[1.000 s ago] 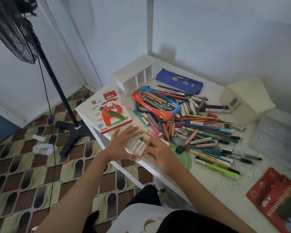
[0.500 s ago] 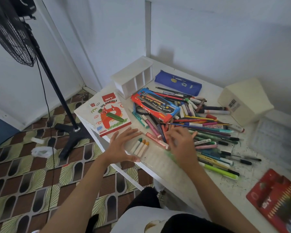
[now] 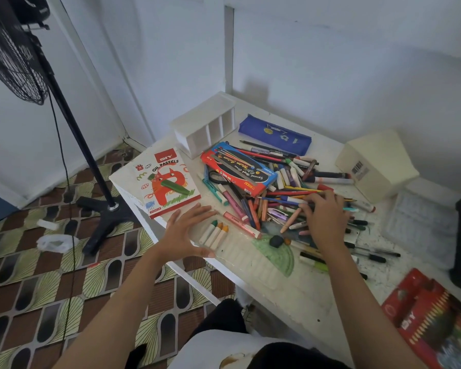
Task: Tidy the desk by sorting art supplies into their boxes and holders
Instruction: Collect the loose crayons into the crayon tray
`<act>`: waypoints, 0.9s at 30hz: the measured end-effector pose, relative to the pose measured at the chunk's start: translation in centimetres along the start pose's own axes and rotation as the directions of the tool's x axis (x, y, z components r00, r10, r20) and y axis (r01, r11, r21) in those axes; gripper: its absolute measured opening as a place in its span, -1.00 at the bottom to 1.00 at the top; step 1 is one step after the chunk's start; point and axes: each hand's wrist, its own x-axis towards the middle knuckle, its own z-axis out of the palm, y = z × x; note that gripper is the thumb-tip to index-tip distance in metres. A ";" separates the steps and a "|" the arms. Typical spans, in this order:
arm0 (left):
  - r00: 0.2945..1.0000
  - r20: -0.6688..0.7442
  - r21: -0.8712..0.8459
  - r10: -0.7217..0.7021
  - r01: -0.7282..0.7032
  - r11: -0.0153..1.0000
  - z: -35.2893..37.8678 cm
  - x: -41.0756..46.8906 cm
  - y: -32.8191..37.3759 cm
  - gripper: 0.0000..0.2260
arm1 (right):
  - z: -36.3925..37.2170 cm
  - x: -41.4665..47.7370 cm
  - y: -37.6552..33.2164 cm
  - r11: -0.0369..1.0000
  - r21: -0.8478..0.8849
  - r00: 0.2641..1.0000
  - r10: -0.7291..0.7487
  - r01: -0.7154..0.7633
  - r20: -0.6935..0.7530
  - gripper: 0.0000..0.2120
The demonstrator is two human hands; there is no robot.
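While your left hand [image 3: 186,235] is lying flat with its fingers spread wide against the near-left end of the clear pastel tray [image 3: 250,258], your right hand [image 3: 325,217] is reaching into the pile of pens and crayons [image 3: 272,201] in the middle of the desk [image 3: 290,291]. Its fingers are bending down over the pile; I cannot tell whether they are pinching anything.

Three oil pastels [image 3: 216,233] are sitting side by side in the tray's left-hand grooves, and the other grooves are showing bare. Loose sticks, among them a peach crayon [image 3: 290,222], are lying mixed in with the pens just beside your right fingertips. The oil pastels box [image 3: 168,182] is lying flat, near the tray's far-left side.

In my judgement, these sticks are going to handle as light, short and waxy. They are likely to snap under a hard squeeze and smear on bare fingers. You are best advised to be taking each one by its paper-wrapped middle, between thumb and forefinger, and lifting it clear of the longer pens crossing over it. The tray is looking thin and flimsy and is probably going to slide, so pressing it down with the left hand is sound practice.
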 end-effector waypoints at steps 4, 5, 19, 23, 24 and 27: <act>1.000 -0.007 -0.003 0.002 -0.002 1.000 0.1 0.1 -0.1 -0.20 | 0.1 -0.2 0.3 0.977 0.211 0.997 0.040 -0.027 -0.059 -0.95; 1.000 -0.011 -0.004 0.004 -0.004 1.000 0.1 0.1 -0.1 -0.19 | 0.0 -0.4 0.5 0.944 0.326 0.995 0.077 -0.052 -0.067 -0.94; 1.000 -0.007 -0.008 0.009 -0.009 1.000 0.1 0.1 -0.2 -0.20 | -1.3 -6.0 -4.4 0.629 0.770 0.966 -0.120 -0.104 0.229 -0.84; 1.000 -0.008 -0.004 0.016 -0.016 1.000 0.0 0.1 -0.3 -0.20 | 0.4 -8.2 -6.3 0.719 0.661 0.937 -0.343 0.216 0.067 -0.88; 1.000 -0.008 0.001 0.018 -0.018 1.000 0.0 0.1 -0.4 -0.20 | 1.0 -8.7 -6.7 0.724 0.606 0.911 -0.413 0.330 -0.002 -0.90; 1.000 -0.015 0.008 0.026 -0.026 1.000 0.1 0.1 -0.5 -0.20 | 2.7 -9.7 -7.5 0.714 0.402 0.811 -0.564 0.573 -0.154 -0.92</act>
